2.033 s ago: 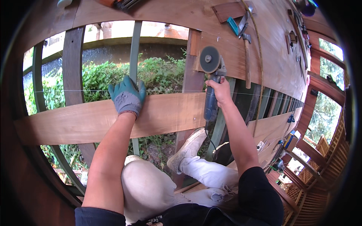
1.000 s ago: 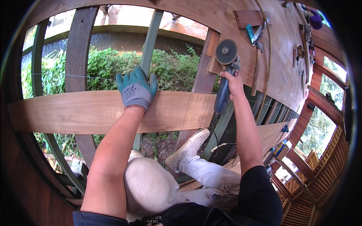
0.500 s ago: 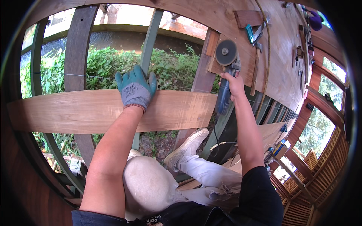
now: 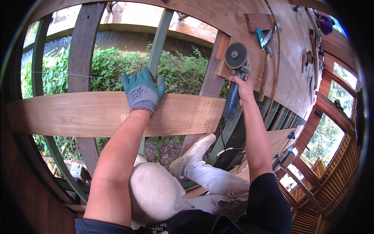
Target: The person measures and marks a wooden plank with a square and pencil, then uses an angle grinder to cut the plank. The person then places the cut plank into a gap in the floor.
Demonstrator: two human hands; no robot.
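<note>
A long, pale reddish-brown wooden plank (image 4: 78,115) runs across the view from the left edge to just right of centre. Its face is smooth with fine straight grain, and its right end is cut square. It lies crosswise over dark upright frame posts (image 4: 80,58), with green plants (image 4: 113,68) and bare ground visible through the gaps behind and below it.

The left hand (image 4: 142,93) wears a teal and grey work glove. It lies flat on the plank's upper edge, fingers spread and curling over the top, palm pressed against the wood. It grips nothing else.

The right hand (image 4: 243,87) is bare and wrapped tightly around the dark blue body of an angle grinder (image 4: 235,76). The grinder stands nearly upright, its round grey disc at the top, raised just beyond the plank's right end and against a short brown board (image 4: 218,52) fixed to the frame. A black cord hangs down from its lower end.

To the right stretches a broad wooden deck surface (image 4: 290,58) carrying a hammer (image 4: 265,74), a teal-handled tool (image 4: 260,38) and a small ribbed dark block (image 4: 260,22). Below, the person's white trousers (image 4: 156,191) and a pale shoe (image 4: 193,154) rest between the beams.
</note>
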